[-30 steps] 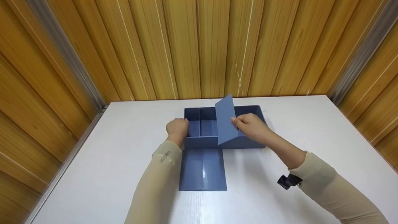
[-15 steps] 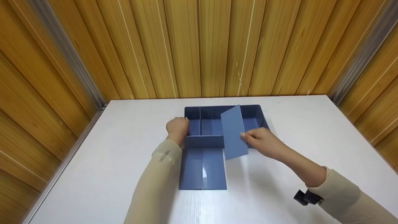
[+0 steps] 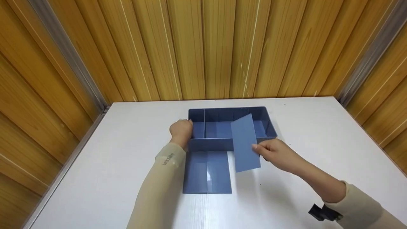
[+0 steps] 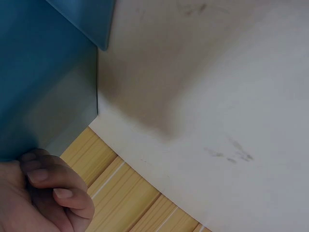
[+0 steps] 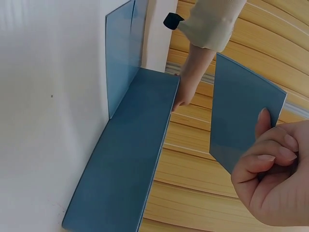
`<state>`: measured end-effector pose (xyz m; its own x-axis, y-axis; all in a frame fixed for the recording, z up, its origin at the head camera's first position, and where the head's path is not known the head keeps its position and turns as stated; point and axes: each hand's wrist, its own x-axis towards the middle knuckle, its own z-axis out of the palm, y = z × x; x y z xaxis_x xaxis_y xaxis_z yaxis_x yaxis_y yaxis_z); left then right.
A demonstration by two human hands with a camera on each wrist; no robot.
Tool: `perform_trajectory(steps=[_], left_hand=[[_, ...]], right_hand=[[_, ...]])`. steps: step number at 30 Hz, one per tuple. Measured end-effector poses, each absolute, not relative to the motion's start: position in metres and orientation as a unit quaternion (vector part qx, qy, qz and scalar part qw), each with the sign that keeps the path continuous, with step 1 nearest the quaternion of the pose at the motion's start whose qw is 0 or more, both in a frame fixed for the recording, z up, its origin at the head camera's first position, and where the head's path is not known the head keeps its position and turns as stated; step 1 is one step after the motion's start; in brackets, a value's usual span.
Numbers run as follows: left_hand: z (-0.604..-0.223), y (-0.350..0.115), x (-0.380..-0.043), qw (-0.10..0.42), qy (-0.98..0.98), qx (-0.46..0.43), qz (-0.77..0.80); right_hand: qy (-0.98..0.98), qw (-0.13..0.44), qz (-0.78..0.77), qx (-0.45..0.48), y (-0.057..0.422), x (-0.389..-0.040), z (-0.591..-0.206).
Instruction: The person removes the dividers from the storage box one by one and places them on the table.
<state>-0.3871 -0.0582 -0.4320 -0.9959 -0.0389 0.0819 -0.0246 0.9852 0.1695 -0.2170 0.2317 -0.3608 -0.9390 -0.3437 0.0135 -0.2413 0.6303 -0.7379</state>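
A blue rectangular box stands on the white table, with one upright divider near its left end. My left hand grips the box's left wall, its thumb at the rim; in the left wrist view its fingers are curled against the outside. Between thumb and fingers my right hand pinches a loose blue divider by its right edge. That divider is tilted in the air before the box's front wall and hides part of it. The right wrist view shows this divider apart from the box.
Two flat blue dividers lie side by side on the white table, directly in front of the box's left half. Wood-patterned panels rise behind the table and on both sides.
My right hand has drawn the divider out of the box, moving it toward me and to the right. My left hand stays on the box's left wall.
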Motion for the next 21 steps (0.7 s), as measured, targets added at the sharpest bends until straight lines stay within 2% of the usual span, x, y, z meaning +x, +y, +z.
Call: perform_trajectory(steps=[21], left_hand=[[-0.428,-0.062,-0.383,0.036,-0.995,0.025,-0.091]], right_hand=[[0.892,0.114,-0.399,-0.178,0.236,-0.202,-0.395]])
